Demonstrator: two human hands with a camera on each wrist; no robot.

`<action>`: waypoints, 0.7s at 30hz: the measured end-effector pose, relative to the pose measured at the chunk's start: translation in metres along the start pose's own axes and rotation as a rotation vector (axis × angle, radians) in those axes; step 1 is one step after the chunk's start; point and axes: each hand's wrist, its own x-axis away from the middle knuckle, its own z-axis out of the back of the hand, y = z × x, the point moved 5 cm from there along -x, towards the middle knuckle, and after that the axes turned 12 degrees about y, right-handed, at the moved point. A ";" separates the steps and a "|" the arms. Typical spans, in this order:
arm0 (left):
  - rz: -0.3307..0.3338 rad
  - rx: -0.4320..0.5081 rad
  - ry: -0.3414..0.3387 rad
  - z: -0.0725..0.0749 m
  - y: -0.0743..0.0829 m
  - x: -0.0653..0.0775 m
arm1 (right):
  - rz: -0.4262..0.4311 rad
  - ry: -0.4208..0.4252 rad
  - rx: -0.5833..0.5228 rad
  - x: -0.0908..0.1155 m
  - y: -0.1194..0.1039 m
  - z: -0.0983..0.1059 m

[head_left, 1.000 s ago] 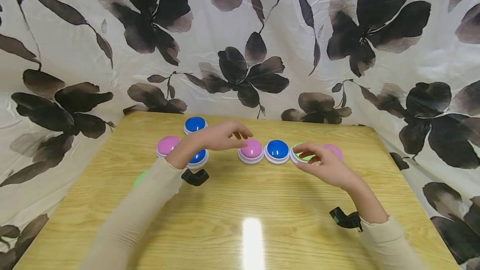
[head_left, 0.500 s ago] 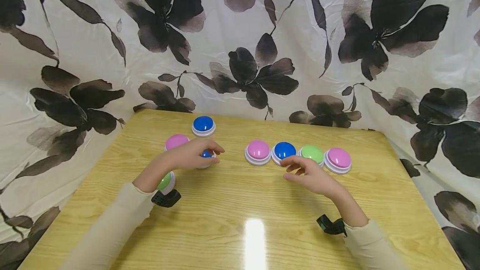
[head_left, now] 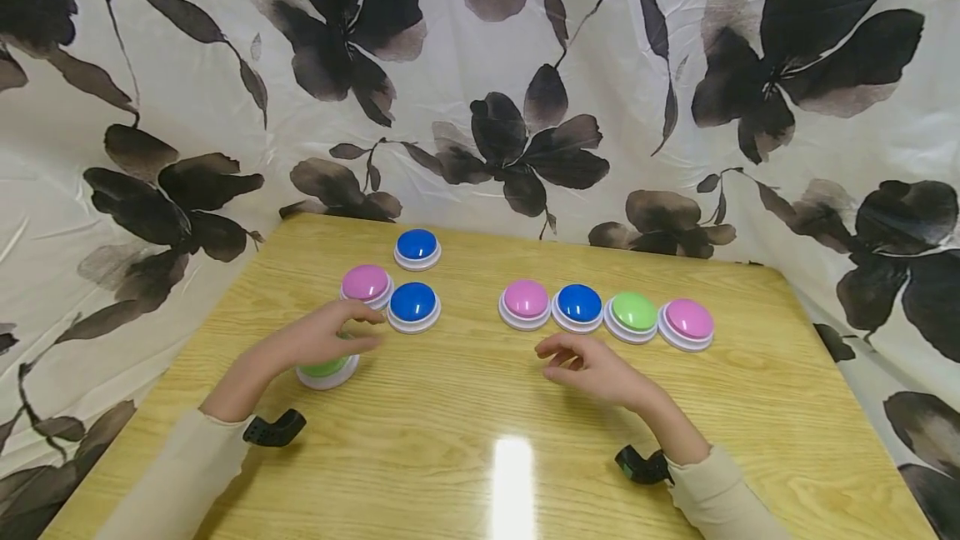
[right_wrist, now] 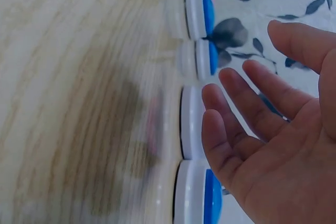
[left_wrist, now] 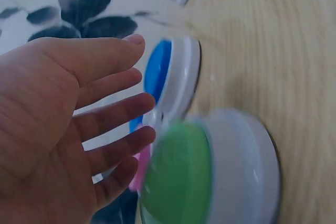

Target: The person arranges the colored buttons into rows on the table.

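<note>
My left hand hovers over the green push button at the left, covering part of it; the fingers are relaxed and hold nothing. In the left wrist view that green button stands right beside the fingertips. Just beyond this hand are a pink button and a blue button. My right hand is over the wood in front of the right-hand row, fingers loosely bent and holding nothing. Nearest to it are a blue button and a green button. All the buttons have white round bases.
The row on the right also has a pink button at its left end and another pink button at its right end. A further blue button lies near the back edge. Flowered cloth hangs behind the wooden table.
My left hand has moved left and nearer, from beside the pink button to over the green one. My right hand has drawn back and left, away from the row. The view has shifted slightly.
</note>
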 end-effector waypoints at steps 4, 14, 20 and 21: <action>0.034 -0.057 0.042 0.008 -0.018 0.014 | -0.003 -0.008 0.008 0.002 0.000 -0.001; 0.044 0.039 0.048 0.016 -0.052 0.039 | -0.025 -0.018 -0.007 0.009 0.005 0.001; 0.070 0.126 0.002 0.015 -0.067 0.049 | -0.052 -0.005 -0.022 0.012 0.005 0.003; 0.074 0.132 0.001 0.015 -0.069 0.050 | -0.055 -0.003 -0.024 0.012 0.005 0.003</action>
